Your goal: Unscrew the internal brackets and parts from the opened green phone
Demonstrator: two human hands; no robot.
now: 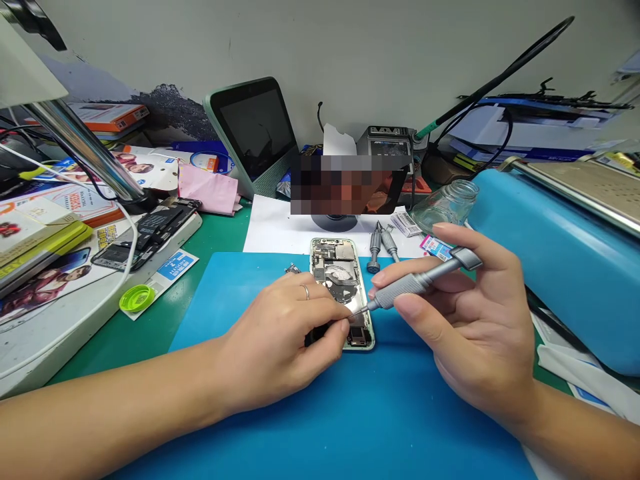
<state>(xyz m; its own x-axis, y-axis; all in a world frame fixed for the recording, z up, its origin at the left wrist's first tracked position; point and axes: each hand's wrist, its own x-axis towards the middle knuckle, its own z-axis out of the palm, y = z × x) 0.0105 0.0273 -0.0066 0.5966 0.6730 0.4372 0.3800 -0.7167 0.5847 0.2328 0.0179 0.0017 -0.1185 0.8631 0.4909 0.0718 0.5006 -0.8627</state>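
An opened phone (pixel 345 267) with bare inner parts lies upright on the blue mat (pixel 325 427). My right hand (pixel 480 320) holds a grey precision screwdriver (pixel 400 291) with a knurled grip. The forefinger bears on its cap, and the thin shaft slants down left toward the lower part of the phone. My left hand (pixel 285 327), with a ring on one finger, rests over the phone's left side. Its thumb and forefinger pinch at the screwdriver's tip. What lies between them is hidden. A small dark part (pixel 292 269) shows just behind the left hand.
Two more screwdrivers (pixel 374 248) lie behind the phone, near a glass jar (pixel 447 200). A blue machine (pixel 555 260) borders the right side. At left are another opened phone (pixel 155 230), a green cap (pixel 137 298) and a lamp post (pixel 95 147). A tablet-like display (pixel 257 127) stands behind.
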